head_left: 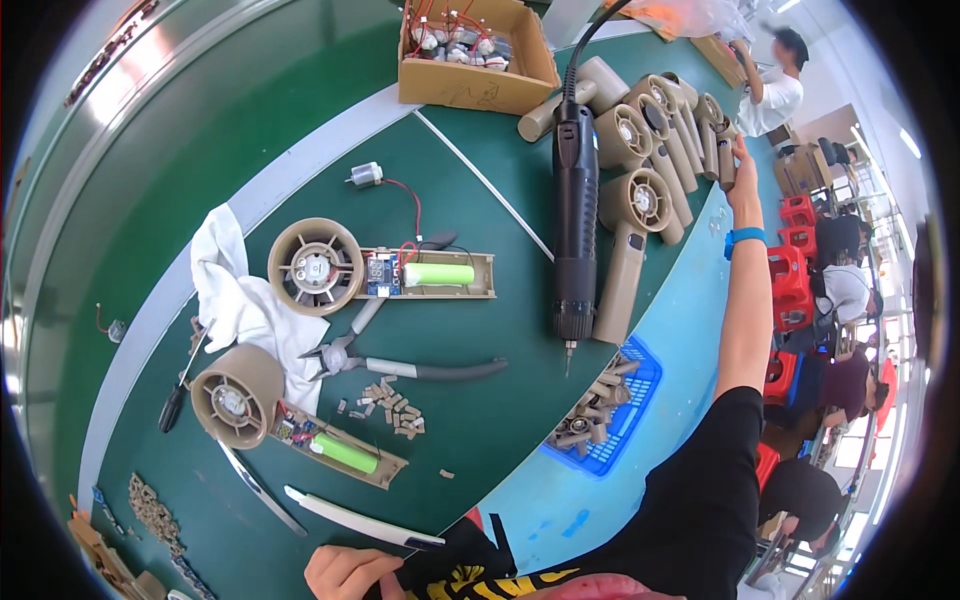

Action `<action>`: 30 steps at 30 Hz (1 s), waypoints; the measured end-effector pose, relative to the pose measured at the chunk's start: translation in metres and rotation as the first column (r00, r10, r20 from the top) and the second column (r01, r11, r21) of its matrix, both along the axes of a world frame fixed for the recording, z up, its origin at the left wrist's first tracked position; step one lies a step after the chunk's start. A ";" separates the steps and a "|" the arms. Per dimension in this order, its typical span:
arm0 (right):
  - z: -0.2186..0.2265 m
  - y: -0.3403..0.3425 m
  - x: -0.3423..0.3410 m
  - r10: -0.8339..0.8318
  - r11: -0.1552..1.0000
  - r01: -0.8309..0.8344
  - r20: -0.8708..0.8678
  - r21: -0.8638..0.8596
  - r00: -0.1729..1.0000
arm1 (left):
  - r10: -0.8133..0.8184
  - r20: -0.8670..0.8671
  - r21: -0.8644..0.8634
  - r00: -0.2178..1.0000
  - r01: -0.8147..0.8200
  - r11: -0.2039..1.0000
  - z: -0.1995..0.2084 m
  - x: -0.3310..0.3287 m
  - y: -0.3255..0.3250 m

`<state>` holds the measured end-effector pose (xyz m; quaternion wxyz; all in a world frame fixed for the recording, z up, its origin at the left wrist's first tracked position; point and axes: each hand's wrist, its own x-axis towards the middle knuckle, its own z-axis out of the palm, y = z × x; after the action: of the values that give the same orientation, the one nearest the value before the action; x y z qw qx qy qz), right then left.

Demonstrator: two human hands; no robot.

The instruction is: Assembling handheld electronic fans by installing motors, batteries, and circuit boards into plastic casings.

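My right arm stretches to the far right, and my right hand (742, 180) closes against a beige handheld fan (726, 165) at the end of a cluster of fans; its fingers are partly hidden. Close to my body, my left hand (350, 574) has its fingers curled, with nothing visible in them. Just beyond it lies a curved white strip (360, 518). Two opened fans, the upper fan (318, 268) and the lower fan (240, 400), show circuit boards and green batteries in their handles. Grey-handled pliers (345, 358) lie between them.
A black electric screwdriver (575, 220) hangs over the table. Nearby are a cardboard box (475, 92) of motors, a loose motor (366, 175), a white cloth (240, 300), small beige pieces (395, 405), a screwdriver (173, 408) and a blue basket (605, 455) of parts. People sit at right.
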<state>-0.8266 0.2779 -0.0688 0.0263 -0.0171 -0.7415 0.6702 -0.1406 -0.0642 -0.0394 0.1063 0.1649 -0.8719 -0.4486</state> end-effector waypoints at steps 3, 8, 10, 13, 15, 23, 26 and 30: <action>-0.002 -0.001 -0.008 -0.048 0.999 0.048 -0.016 0.008 0.999 | -0.004 -0.005 -0.012 1.000 0.004 1.000 -0.003 -0.003 0.000; 0.002 -0.014 -0.009 -0.100 0.995 0.101 0.053 -0.009 0.994 | -0.026 -0.019 -0.050 0.999 0.025 0.998 -0.004 -0.005 0.000; -0.011 -0.019 -0.023 -0.085 0.995 0.083 0.030 0.049 0.996 | -0.014 -0.008 -0.057 1.000 0.014 0.998 -0.004 -0.007 0.000; -0.045 -0.009 -0.058 -0.058 0.766 0.212 -0.263 0.607 0.963 | -0.004 0.018 -0.075 1.000 0.005 0.997 -0.003 -0.008 -0.001; -0.031 0.023 -0.093 0.372 0.298 0.216 -0.321 0.930 0.871 | -0.076 -0.003 -0.062 0.997 0.076 0.995 -0.002 -0.007 -0.005; -0.049 -0.027 -0.073 0.004 0.935 0.078 -0.230 0.345 0.973 | 0.040 -0.080 -0.088 0.996 -0.047 0.995 -0.022 0.020 0.000; -0.007 -0.038 -0.009 -0.224 0.968 0.228 -0.048 0.103 0.973 | 0.012 -0.150 -0.038 0.989 -0.018 0.999 -0.020 0.022 0.000; 0.022 -0.079 0.116 0.104 0.933 0.217 -0.790 0.288 0.604 | 0.016 -0.454 0.466 0.891 0.223 0.856 -0.009 0.019 0.001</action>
<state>-0.7108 0.1986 -0.0472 0.3767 0.2634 -0.7593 0.4606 -0.1216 -0.0635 -0.0479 0.2296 0.0322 -0.6835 -0.6922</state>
